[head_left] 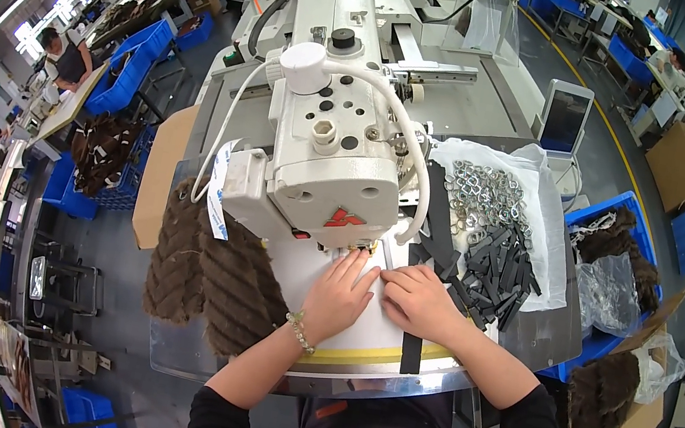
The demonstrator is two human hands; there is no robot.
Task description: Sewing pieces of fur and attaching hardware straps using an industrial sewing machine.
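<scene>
My left hand (339, 294) lies flat on the white work surface (357, 338) just below the sewing machine's (329, 134) needle area, fingers together and pointing up. My right hand (419, 299) rests beside it, fingers pressing on a black strap (410, 351) that runs down to the table's front edge. A beaded bracelet sits on my left wrist. Both hands almost touch each other under the machine head. What lies directly under the needle is hidden by the machine.
A pile of short black straps (497, 273) and a heap of metal buckles (484, 193) lie on clear plastic at the right. Brown furry pieces (212, 278) hang off the table's left. Blue bins (132, 67), cardboard boxes (679, 165) and other workers surround the station.
</scene>
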